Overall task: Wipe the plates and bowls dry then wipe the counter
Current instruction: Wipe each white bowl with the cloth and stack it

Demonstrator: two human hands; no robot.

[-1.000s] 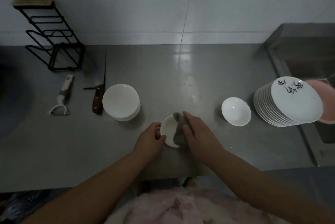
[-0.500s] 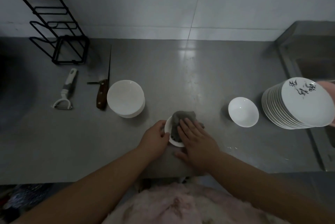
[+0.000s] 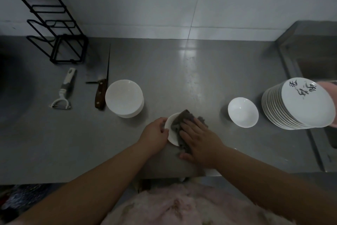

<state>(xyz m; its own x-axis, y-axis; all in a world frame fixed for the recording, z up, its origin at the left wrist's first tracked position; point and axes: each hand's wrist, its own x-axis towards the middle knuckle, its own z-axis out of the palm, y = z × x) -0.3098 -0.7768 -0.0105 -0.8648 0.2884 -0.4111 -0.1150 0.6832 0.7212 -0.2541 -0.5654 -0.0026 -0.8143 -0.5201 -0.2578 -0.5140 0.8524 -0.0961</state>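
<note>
Far left of your grip: rack (image 3: pixel 54 29), peeler (image 3: pixel 63 91), knife (image 3: pixel 100 93), bowl stack (image 3: pixel 125 98) on the table (image 3: pixel 182 78). Your left hand (image 3: pixel 155 133) curls on the small bowl's (image 3: pixel 171 130) left rim, tilting it. Your right hand (image 3: pixel 198 139) presses the cloth (image 3: pixel 179 120) into it, fingers flat. Right of the grip: single bowl (image 3: pixel 243 112), then plates (image 3: pixel 299 104).

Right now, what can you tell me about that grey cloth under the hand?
The grey cloth looks soft and rumpled, a rough-textured rag. It drapes over the small white dish, hiding most of it and spilling past its right rim. The right hand presses flat on it with straight fingers; the left hand holds the dish's left edge.
</note>
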